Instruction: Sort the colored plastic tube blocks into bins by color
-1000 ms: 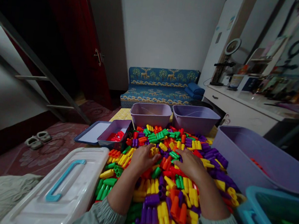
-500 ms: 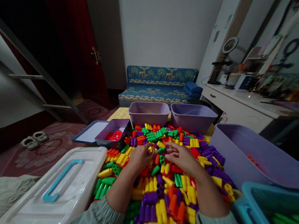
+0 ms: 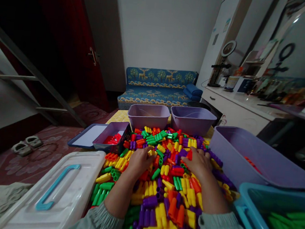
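A thick layer of tube-shaped plastic building pieces (image 3: 161,207) in yellow, purple, red, orange and green spreads before me. My left hand (image 3: 140,162) is over its middle-left part, fingers curled, with a yellow plastic piece (image 3: 152,153) between thumb and fingers. To the right, my right hand (image 3: 198,163) lies low over the pile with its fingers apart. A red piece (image 3: 189,155) shows beside its thumb and index finger. The undersides of the right fingers are hidden, so whether they touch pieces is unclear.
Two purple bins (image 3: 148,118) stand behind the pile, and a larger purple bin (image 3: 234,162) at right holds red pieces. A teal bin (image 3: 251,207) contains green pieces. On the left are a small box (image 3: 106,145) with red pieces and a white lid (image 3: 64,192) with a blue handle.
My right hand has moved right, away from the left hand, and its fingers have spread over the pile. The left hand has stayed nearly in place. The view has shifted slightly.
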The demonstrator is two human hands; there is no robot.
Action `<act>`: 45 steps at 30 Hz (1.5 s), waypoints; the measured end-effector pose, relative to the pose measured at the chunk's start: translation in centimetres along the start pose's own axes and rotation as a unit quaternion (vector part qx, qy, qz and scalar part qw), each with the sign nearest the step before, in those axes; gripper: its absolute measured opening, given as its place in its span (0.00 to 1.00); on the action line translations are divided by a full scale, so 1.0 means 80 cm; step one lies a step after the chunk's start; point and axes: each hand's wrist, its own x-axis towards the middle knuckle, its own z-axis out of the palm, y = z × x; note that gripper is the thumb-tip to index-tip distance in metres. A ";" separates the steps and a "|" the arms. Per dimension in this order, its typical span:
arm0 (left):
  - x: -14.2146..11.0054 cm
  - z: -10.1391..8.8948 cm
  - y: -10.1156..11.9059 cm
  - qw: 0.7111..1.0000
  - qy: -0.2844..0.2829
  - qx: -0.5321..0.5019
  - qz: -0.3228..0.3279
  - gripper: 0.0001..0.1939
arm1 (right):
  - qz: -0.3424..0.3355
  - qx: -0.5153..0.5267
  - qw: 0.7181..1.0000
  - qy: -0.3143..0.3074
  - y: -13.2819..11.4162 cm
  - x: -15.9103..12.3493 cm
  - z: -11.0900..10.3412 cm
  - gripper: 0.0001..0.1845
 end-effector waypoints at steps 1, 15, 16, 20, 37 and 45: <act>0.000 0.000 0.000 1.000 -0.001 0.001 0.000 0.19 | -0.007 -0.002 1.000 -0.003 -0.008 -0.003 -0.001 0.35; 0.011 0.004 -0.015 0.986 0.112 -0.108 0.052 0.23 | -0.200 0.368 0.906 -0.060 -0.073 -0.019 0.016 0.33; 0.013 0.001 -0.018 0.984 0.146 -0.092 0.048 0.23 | -0.197 0.395 0.896 -0.054 -0.073 -0.017 0.018 0.33; 0.012 -0.006 -0.031 0.981 0.192 0.016 0.006 0.24 | -0.174 0.412 0.894 -0.004 -0.069 -0.010 0.020 0.28; 0.006 -0.005 -0.030 0.987 0.100 0.107 -0.061 0.24 | -0.238 0.151 0.959 -0.003 -0.072 -0.021 0.017 0.27; 0.008 -0.004 -0.032 0.984 0.117 0.093 -0.096 0.22 | -0.161 0.076 0.984 -0.016 -0.069 -0.025 0.007 0.22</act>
